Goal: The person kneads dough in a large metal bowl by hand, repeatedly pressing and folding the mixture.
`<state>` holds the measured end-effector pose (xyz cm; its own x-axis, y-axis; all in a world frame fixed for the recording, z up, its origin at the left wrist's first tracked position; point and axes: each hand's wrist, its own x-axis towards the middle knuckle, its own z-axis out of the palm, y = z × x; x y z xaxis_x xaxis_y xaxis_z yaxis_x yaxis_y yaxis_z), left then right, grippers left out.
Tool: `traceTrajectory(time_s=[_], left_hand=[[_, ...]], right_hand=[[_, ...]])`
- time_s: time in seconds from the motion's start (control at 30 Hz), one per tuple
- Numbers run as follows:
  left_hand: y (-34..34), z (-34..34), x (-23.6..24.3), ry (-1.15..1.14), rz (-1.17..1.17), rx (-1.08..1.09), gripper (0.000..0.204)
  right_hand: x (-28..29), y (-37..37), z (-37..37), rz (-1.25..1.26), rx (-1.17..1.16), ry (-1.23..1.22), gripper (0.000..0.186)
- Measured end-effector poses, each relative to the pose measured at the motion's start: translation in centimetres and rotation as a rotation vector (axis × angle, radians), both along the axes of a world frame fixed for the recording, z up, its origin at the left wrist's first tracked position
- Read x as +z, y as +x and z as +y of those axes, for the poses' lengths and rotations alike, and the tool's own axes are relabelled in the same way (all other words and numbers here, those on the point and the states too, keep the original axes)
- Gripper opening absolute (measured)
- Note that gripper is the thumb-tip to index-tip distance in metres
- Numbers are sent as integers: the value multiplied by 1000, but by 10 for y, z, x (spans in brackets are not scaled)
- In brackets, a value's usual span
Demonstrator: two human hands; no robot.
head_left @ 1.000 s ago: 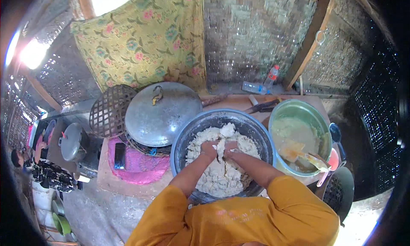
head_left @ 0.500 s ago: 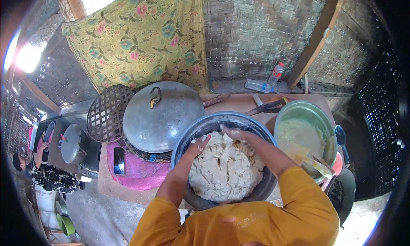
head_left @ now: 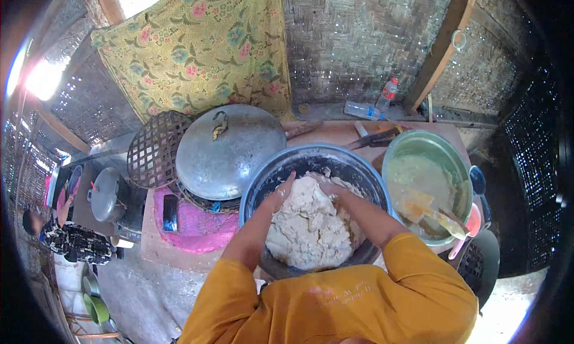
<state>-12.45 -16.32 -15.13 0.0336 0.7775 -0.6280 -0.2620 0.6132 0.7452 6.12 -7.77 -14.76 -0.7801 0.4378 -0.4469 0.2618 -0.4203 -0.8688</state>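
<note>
A large mass of pale, crumbly dough (head_left: 311,239) fills much of a deep blue-rimmed basin (head_left: 246,203), with floury smears on its dark inner wall. My left hand (head_left: 281,193) presses on the dough's far left side, thumb up and the other fingers mostly hidden. Opposite it, my right hand (head_left: 327,185) curls over the far right part, its fingertips sunk out of sight. Between the two hands a lump of dough is squeezed up. Both hands grip the dough and have flour on them.
Left of the basin stands a big lidded metal pot (head_left: 230,156), beside a phone (head_left: 170,213) on pink cloth (head_left: 200,236). To the right is a green tub (head_left: 391,158) with pale batter and a spatula. A knife (head_left: 376,138) lies behind; another person (head_left: 75,242) is far left.
My hands have come closer together, and the far part of the dough is bunched higher between them. The view has shifted slightly, so the table things sit a little higher.
</note>
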Motion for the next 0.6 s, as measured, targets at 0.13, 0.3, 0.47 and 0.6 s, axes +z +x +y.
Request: traceTrajectory(time_s=[0.13,0.3,0.47,0.6], left_hand=[[40,-52,53,21,222,-270,67],[91,-129,145,454,981,-956,76],[120,-154,86,827,1168,-602,39],[120,-113,56,567,1066,-409,20]], right_hand=[[31,47,-50,-134,163,148,76],[114,101,-132,-488,627,715,82],[81,108,-164,-662,691,1106,74],[75,76,-141,-735,517,1098,47]])
